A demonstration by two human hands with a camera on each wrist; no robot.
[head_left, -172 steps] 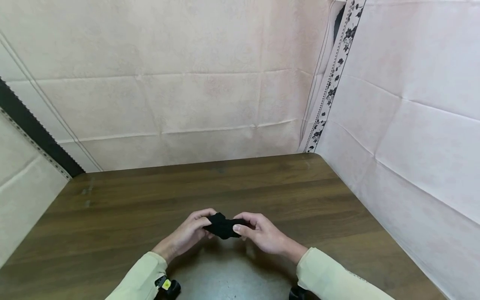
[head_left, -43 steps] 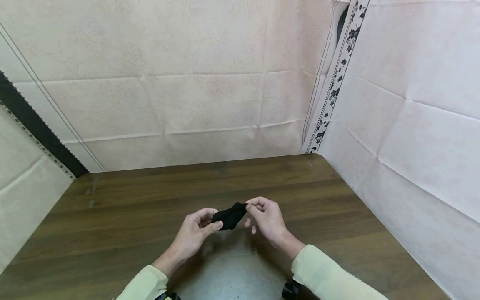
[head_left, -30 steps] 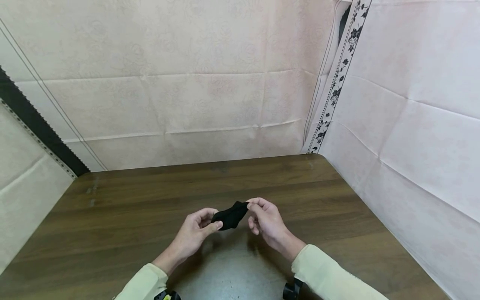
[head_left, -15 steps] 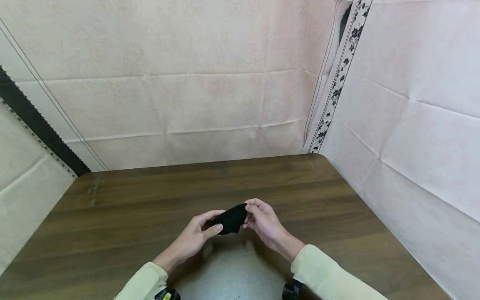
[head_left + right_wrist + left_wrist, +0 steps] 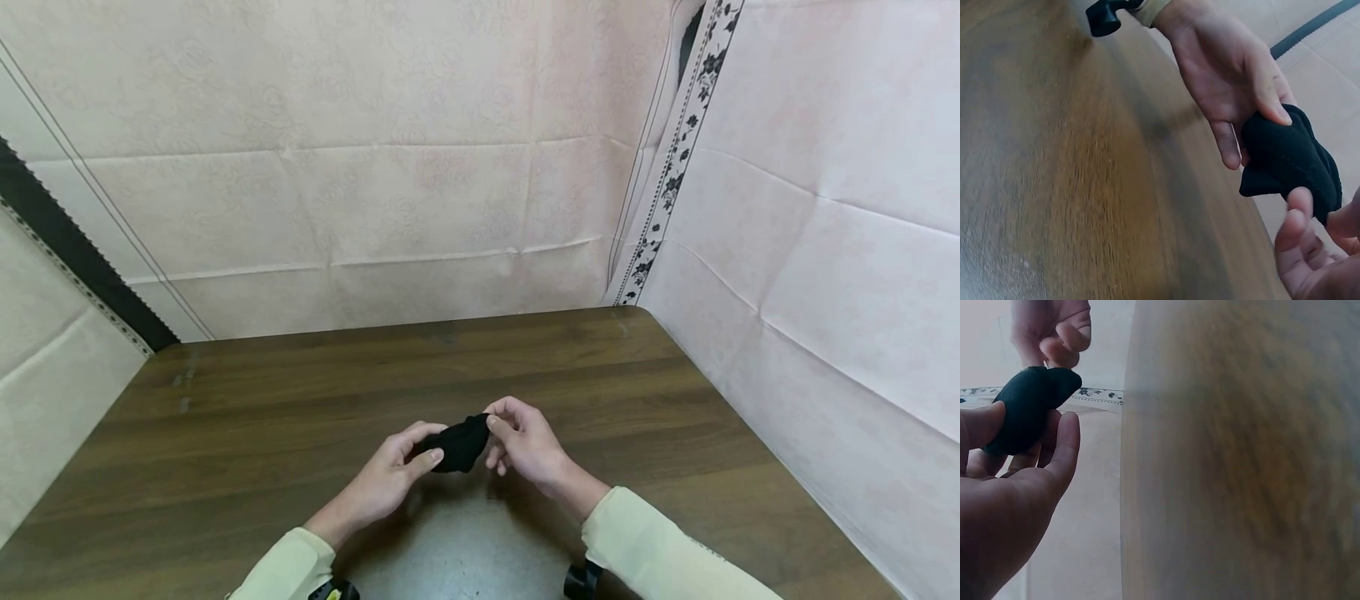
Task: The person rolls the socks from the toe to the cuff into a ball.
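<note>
A black sock (image 5: 461,444), folded into a small bundle, is held in the air above the table between the two hands. The left hand (image 5: 384,473) grips its left end, thumb on the near side and fingers behind; in the right wrist view, that thumb presses on the sock (image 5: 1288,153). At the opposite end, the right hand (image 5: 531,444) pinches the edge between thumb and index finger, its other fingers loosely curled below. The left wrist view shows the sock (image 5: 1022,412) bulging over the left fingers, with the right hand (image 5: 1057,328) above it.
A brown wood-grain table (image 5: 300,392) spreads beneath both hands. Pale patterned cloth (image 5: 412,167) hangs behind it, and more cloth (image 5: 840,250) hangs along the right side. Dark camera mounts (image 5: 581,579) sit at the wrists by the light sleeves.
Compared with several seconds ago, the sock is tilted with its right end higher. Over the last half second its right end has dropped slightly leftward, and the right hand's lower fingers have spread from it.
</note>
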